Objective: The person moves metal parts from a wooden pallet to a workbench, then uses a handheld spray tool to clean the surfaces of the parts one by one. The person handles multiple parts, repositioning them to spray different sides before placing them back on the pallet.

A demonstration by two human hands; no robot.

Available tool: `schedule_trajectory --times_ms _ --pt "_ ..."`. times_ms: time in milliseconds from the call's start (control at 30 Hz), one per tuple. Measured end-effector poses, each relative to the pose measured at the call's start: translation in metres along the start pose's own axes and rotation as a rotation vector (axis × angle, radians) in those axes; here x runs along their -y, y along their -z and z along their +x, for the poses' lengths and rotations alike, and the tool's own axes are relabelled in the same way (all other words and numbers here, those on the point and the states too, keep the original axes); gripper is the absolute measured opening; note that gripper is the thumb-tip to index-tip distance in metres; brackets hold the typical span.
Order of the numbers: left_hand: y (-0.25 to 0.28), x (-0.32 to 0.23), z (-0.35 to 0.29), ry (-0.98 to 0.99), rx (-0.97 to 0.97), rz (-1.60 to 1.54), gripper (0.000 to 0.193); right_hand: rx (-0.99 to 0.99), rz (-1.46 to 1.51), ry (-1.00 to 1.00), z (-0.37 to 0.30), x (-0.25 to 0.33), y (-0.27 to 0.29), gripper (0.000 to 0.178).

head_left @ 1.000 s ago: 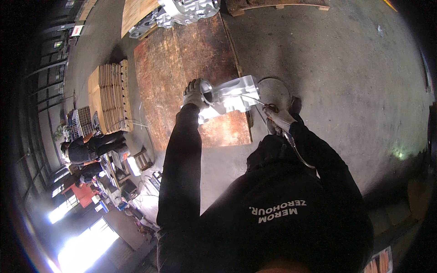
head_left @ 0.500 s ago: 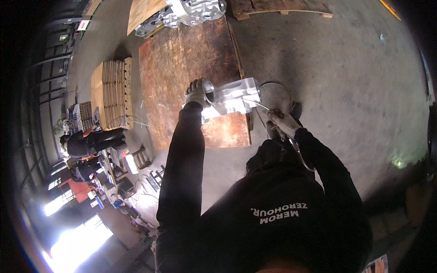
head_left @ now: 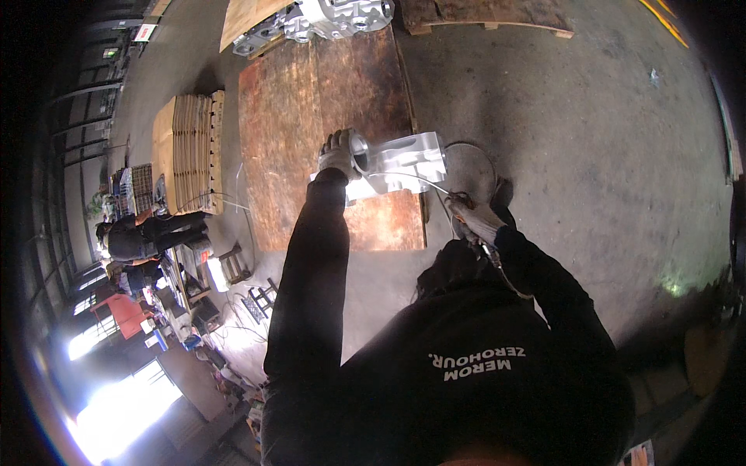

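Observation:
A silvery metal casting [head_left: 408, 158] with a round bored end lies on a worn wooden board [head_left: 284, 132], its right end near the board's right edge. My left hand [head_left: 336, 154], in a pale work glove, is closed round the rim of the bored end. My right hand [head_left: 480, 220], also gloved, grips what looks like an air blow gun. Its long, thin, bent nozzle [head_left: 423, 180] reaches left across the casting. A hose [head_left: 507, 278] trails from that hand back toward my body. My palm hides most of the gun's body.
More silvery castings [head_left: 338, 22] sit at the board's far end. A round grey disc [head_left: 472, 172] is right of the casting. Stacked flat cardboard [head_left: 183, 155] stands at left, with another person [head_left: 136, 237] nearby. A wooden pallet [head_left: 489, 17] lies at the far right.
My right hand has shifted slightly left, and the nozzle's tip now lies further left over the casting. My left hand keeps its hold, and the casting stays in place.

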State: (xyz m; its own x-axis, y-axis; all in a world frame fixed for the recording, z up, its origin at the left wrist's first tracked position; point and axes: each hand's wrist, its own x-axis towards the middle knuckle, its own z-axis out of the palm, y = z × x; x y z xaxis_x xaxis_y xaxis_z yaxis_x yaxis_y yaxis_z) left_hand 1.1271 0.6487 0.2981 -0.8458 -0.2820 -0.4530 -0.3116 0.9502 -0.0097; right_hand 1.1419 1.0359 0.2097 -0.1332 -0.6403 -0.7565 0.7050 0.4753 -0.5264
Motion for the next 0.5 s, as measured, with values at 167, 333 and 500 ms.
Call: schedule_trajectory --times_ms 167,333,500 --pt "0.003 0.004 -0.020 0.100 0.051 0.066 0.128 -0.146 -0.117 -0.034 -0.039 0.053 -0.037 0.049" --pt "0.002 0.013 -0.017 -0.017 -0.001 -0.007 0.132 -0.155 -0.061 0.057 -0.022 0.032 -0.030 0.049" --pt "0.001 0.019 -0.018 -0.040 -0.022 -0.064 0.127 -0.301 -0.328 0.195 -0.039 0.013 0.011 0.051"
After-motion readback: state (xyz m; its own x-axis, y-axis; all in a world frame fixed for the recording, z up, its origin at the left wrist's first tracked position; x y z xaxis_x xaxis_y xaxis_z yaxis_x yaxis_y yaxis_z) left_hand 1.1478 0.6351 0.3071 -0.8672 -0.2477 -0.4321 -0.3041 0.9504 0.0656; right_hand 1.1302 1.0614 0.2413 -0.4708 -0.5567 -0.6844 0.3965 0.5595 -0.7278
